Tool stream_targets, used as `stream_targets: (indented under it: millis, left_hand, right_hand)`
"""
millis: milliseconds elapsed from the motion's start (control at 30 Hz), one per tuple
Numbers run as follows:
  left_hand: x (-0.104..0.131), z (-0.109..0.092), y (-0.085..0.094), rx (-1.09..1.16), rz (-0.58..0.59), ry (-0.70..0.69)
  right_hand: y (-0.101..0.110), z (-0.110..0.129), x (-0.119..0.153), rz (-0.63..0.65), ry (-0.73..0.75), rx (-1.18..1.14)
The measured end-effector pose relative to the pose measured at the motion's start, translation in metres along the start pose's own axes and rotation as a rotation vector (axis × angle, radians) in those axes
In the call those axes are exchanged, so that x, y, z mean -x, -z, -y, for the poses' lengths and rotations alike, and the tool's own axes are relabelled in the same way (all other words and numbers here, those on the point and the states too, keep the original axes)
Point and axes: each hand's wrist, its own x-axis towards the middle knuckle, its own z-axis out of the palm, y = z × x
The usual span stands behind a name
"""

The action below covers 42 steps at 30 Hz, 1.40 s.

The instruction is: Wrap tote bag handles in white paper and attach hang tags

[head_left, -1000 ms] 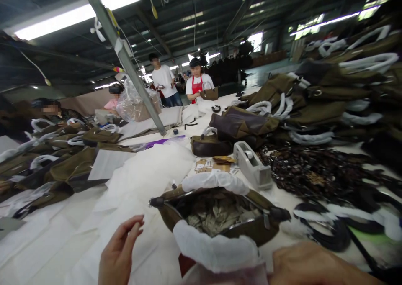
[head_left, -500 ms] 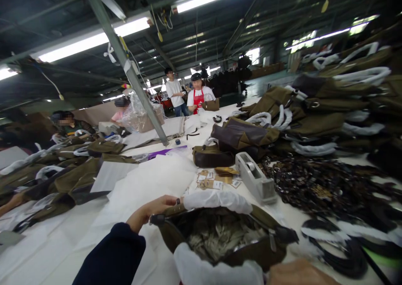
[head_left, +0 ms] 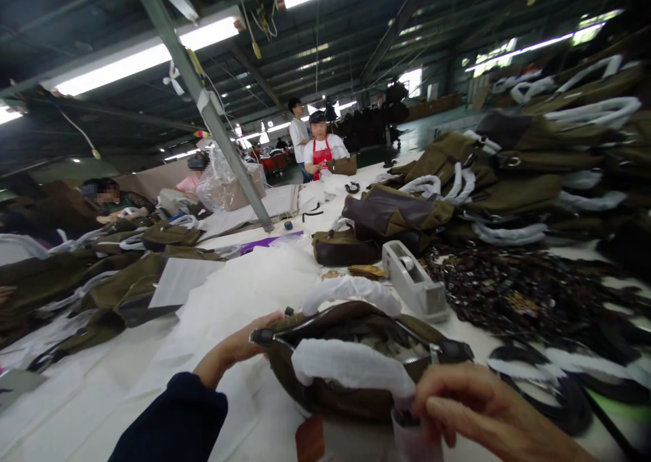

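An olive handbag [head_left: 350, 408] with dark trim stands on the table in front of me, its zipped mouth open and crumpled filling inside. My left hand [head_left: 244, 343] holds the bag's far left side, its fingertips hidden behind the bag. At the front right, my right hand [head_left: 472, 401] has its fingers bent and pinched at the lower end of the front handle [head_left: 350, 363], which is wrapped in white. Behind the mouth arches the other white-wrapped handle [head_left: 350, 291]. Below the front rim hangs a brown tag [head_left: 310, 438].
A grey tape dispenser [head_left: 414, 282] stands just beyond the bag. Dark straps and hardware [head_left: 513, 299] lie heaped to the right, below stacked bags [head_left: 539, 197]. White sheets [head_left: 244, 292] and more bags [head_left: 137, 279] cover the left. Co-workers are farther back, one in a red apron [head_left: 321, 158].
The front handle has risen across the bag's mouth, and the bag has tilted. My right hand has come up from the bottom edge to the handle. My left hand keeps its hold.
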Motion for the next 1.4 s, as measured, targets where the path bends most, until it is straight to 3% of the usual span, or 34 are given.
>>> stream_targets:
  millis: [233,500,600,667,733,867,967,1067,1167,1267,1400]
  left_hand:
    - [0.016,0.005,0.007,0.030,-0.052,0.122]
    - [0.012,0.028,-0.019,0.027,-0.035,0.258]
    - [0.012,0.026,-0.020,0.026,-0.028,0.248]
    - [0.018,0.020,-0.011,0.008,-0.055,0.189]
    - [0.030,0.012,0.005,-0.107,-0.156,0.124]
    - [0.062,-0.009,0.039,-0.667,-0.582,0.016]
    - [0.078,-0.036,0.048,-1.045,-0.779,-0.238]
    - [0.083,-0.065,0.038,-1.271,-0.758,-0.484]
    - [0.083,-0.084,0.020,-1.359,-0.670,-0.619]
    - [0.086,-0.089,0.005,-1.407,-0.615,-0.700]
    - [0.089,-0.100,-0.005,-1.471,-0.496,-0.820]
  right_hand:
    - [0.001,-0.009,-0.005,0.021,0.042,-0.065]
    - [0.000,-0.010,-0.005,0.030,0.062,-0.110]
    - [0.000,-0.009,-0.005,0.016,0.078,-0.109]
    - [0.002,-0.006,-0.004,-0.014,0.084,-0.048]
    - [0.004,-0.001,-0.002,-0.083,0.104,0.049]
    - [0.011,0.015,-0.003,-0.352,0.187,0.228]
    - [0.014,0.028,-0.019,-0.521,0.325,0.415]
    - [0.016,0.040,-0.047,-0.511,0.466,0.627]
    - [0.021,0.046,-0.080,-0.487,0.455,0.763]
    - [0.028,0.043,-0.108,-0.503,0.357,0.598]
    - [0.035,0.034,-0.125,-0.429,0.294,0.370]
